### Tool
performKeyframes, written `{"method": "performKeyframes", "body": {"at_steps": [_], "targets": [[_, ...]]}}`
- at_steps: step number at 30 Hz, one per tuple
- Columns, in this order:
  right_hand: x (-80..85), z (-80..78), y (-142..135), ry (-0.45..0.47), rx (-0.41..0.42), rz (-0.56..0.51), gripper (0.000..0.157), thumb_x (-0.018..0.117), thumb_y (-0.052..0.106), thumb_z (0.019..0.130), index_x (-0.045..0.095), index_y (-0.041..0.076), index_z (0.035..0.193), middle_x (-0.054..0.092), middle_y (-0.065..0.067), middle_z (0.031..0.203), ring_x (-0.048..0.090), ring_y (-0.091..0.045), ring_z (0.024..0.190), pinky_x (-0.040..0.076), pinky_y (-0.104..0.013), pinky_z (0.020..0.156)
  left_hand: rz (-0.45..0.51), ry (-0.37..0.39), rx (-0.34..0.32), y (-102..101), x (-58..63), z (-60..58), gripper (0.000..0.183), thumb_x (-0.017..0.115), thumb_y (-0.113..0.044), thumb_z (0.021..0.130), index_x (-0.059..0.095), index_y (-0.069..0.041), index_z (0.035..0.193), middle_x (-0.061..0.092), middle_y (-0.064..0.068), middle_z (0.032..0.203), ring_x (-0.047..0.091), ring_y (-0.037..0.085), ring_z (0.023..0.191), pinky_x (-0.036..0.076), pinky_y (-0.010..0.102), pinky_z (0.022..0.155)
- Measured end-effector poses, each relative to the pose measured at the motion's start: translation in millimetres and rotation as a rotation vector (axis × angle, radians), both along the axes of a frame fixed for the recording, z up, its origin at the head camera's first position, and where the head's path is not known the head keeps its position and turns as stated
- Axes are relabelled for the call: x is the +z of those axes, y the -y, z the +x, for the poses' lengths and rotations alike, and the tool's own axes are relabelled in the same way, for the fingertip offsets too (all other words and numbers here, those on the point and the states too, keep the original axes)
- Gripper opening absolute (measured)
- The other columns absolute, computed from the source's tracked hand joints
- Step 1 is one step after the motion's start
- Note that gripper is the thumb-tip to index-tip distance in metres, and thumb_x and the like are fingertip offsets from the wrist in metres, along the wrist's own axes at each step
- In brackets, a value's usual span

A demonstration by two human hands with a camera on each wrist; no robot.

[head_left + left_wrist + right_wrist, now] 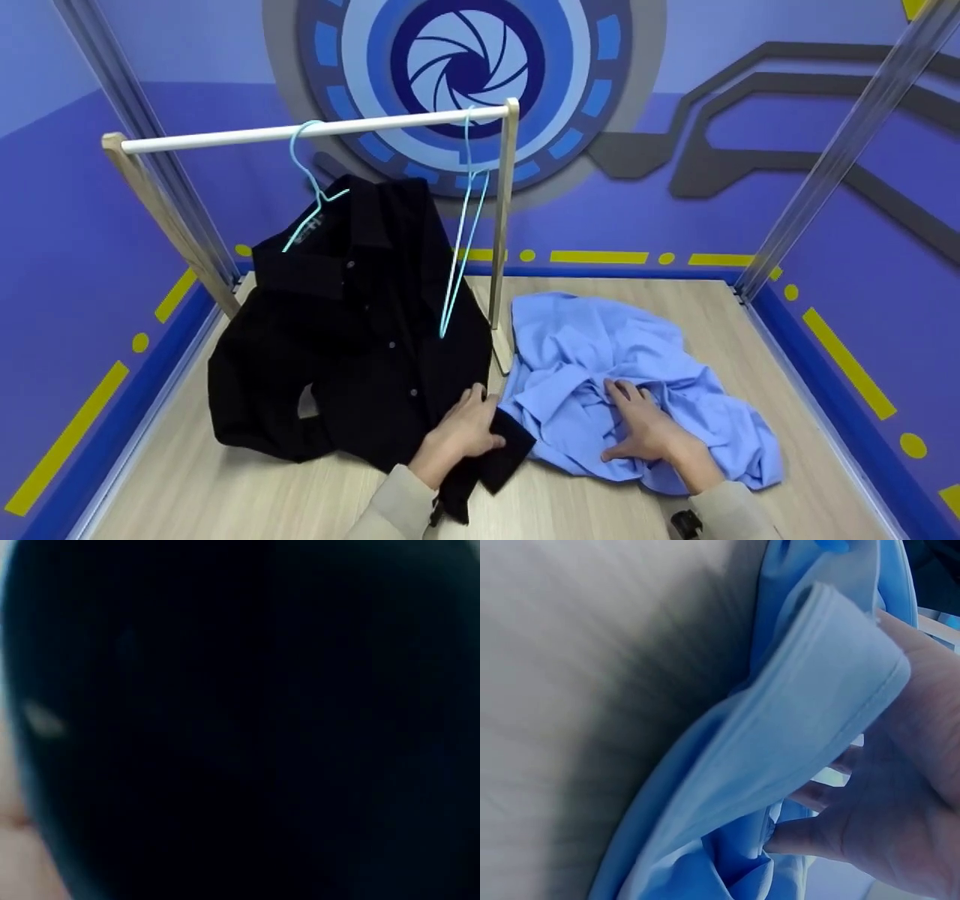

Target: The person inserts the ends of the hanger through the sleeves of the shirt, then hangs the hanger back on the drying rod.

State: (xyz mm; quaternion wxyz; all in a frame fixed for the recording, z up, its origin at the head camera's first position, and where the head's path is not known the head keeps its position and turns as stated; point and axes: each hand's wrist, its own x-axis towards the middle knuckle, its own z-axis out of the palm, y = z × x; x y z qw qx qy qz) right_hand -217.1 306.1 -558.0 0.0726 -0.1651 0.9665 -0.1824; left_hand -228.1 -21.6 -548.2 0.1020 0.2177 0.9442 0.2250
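Blue garment (592, 337) slants lengthwise, far left to near right.

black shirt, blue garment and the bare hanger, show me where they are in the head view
Black shirt (371, 322): head view, on its front.
Blue garment (600, 341): head view, on its crumpled middle.
Bare hanger (451, 279): head view, on its wire side.

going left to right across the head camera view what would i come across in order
The rack's left wooden post → the black shirt → the rack's right wooden post → the blue garment → the metal pole on the right.
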Motion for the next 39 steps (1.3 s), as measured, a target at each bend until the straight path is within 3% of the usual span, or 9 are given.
{"method": "performKeyframes", "body": {"at_steps": [9,18,23,31,39], "targets": [[-0.5,4.2,-5.2,-0.003,0.040,-0.027,0.120,0.097,0.041,0.066,0.032,-0.008,0.155,0.035,-0.033,0.151,0.033,-0.060,0.133,0.035,-0.070,0.103,-0.079,-0.016,-0.001,14.4,0.9,-2.1,0.060,0.089,-0.026,0.081,0.065,0.004,0.126,0.048,0.022,0.140,0.047,0.039,0.131,0.046,0.048,0.101],[0.0,7.6,-8.2,0.021,0.050,-0.039,0.121,0.098,0.040,0.066,0.031,-0.006,0.156,0.035,-0.032,0.151,0.032,-0.059,0.134,0.034,-0.069,0.104,-0.103,0.058,0.031,25.3,2.7,-9.0,0.055,0.088,-0.013,0.081,0.064,0.002,0.128,0.042,0.022,0.150,0.043,0.039,0.137,0.043,0.051,0.106],[-0.3,8.0,-10.2,0.028,0.073,-0.052,0.121,0.099,0.039,0.065,0.032,-0.005,0.156,0.036,-0.031,0.151,0.032,-0.058,0.135,0.035,-0.068,0.104,-0.076,0.096,0.065,28.6,2.4,-13.2,0.057,0.079,0.000,0.082,0.060,0.003,0.135,0.035,0.024,0.157,0.037,0.041,0.143,0.036,0.053,0.112],[0.8,9.4,-11.8,0.053,0.114,-0.051,0.123,0.098,0.042,0.065,0.030,-0.004,0.157,0.034,-0.031,0.153,0.029,-0.059,0.137,0.035,-0.069,0.103,-0.073,0.020,0.073,29.2,1.8,-16.2,0.056,0.074,0.003,0.082,0.059,0.005,0.136,0.038,0.026,0.153,0.042,0.042,0.137,0.043,0.053,0.105],[0.8,13.5,-10.8,0.050,0.144,-0.059,0.123,0.097,0.044,0.065,0.031,-0.004,0.157,0.034,-0.031,0.153,0.030,-0.059,0.137,0.029,-0.074,0.104,-0.083,-0.051,0.037,23.5,0.9,-12.0,0.060,0.070,0.008,0.082,0.055,0.005,0.140,0.040,0.026,0.150,0.041,0.042,0.138,0.038,0.052,0.111]]}}
